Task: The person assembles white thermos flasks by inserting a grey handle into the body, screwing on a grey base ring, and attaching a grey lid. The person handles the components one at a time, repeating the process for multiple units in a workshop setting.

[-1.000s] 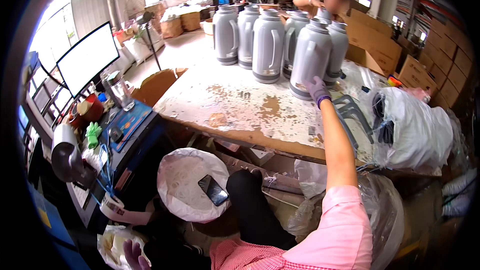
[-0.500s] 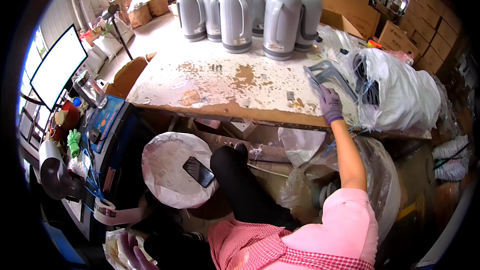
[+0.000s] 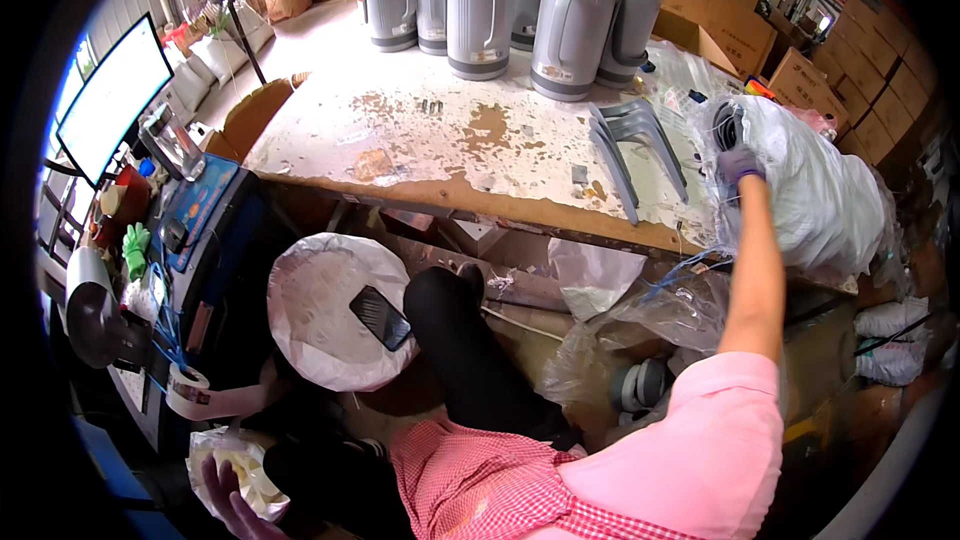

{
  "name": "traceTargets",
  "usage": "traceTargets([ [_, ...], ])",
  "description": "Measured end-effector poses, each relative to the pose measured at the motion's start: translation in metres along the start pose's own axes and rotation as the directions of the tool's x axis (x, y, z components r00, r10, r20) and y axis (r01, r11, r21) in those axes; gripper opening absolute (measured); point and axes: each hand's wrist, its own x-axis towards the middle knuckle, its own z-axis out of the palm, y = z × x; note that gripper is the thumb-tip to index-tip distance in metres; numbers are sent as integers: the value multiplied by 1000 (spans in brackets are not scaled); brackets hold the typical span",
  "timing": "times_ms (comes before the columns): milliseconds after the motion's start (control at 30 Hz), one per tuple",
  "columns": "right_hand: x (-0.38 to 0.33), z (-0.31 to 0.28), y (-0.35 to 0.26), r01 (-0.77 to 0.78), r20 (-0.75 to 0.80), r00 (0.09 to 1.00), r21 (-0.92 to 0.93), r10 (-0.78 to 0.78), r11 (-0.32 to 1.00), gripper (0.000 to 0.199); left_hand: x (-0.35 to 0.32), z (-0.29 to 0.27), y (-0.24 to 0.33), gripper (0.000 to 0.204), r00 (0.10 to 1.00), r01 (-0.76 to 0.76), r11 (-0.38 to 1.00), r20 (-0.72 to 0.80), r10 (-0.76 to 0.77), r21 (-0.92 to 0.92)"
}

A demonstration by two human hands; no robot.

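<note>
My right hand (image 3: 740, 164), in a purple glove, reaches into the mouth of a large white plastic bag (image 3: 825, 195) at the right end of the table. Its fingers curl against a dark grey curved part (image 3: 727, 122), one of a bundle inside; the fingertips are partly hidden. Beside the bag, grey plastic handles (image 3: 655, 145) lie on the tabletop with nothing touching them. At the lower left, my gloved left hand (image 3: 232, 505) is open, fingers spread, by a small bag (image 3: 258, 470) of pale pieces. Several grey vacuum flasks (image 3: 480, 15) with handles stand along the far side.
The worn white table (image 3: 330, 135) has a chipped front edge. Below it, a bag-lined bin (image 3: 310, 340) carries a phone (image 3: 381, 318). A monitor (image 3: 115, 100) and a tape roll (image 3: 187, 392) are at left. Cardboard boxes (image 3: 712, 0) stand at the far right.
My right hand has left the grey handles on the table and moved right into the white bag. The handles now lie spread apart. My left hand stays low at the left.
</note>
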Motion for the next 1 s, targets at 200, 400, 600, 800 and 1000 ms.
traceTargets([
  [200,62,-137,185,209,-534,837,114,-118,971,56,-16,9,-37,55,929,338,910,-67,-363,-239],
  [400,-30,-171,36,195,-39,981,172,-191,966,45,4,37,-27,66,969,234,971,88,-229,-48],
  [600,-166,-204,-114,498,24,783,574,-621,650,42,14,53,-8,66,975,167,986,146,-168,22],
  [800,-53,-87,-51,419,563,747,14,-353,908,41,11,61,3,59,960,210,978,188,-206,-1],
  [1000,74,-118,206,-54,-88,994,108,64,993,51,26,70,10,48,980,14,999,197,-23,49],
])
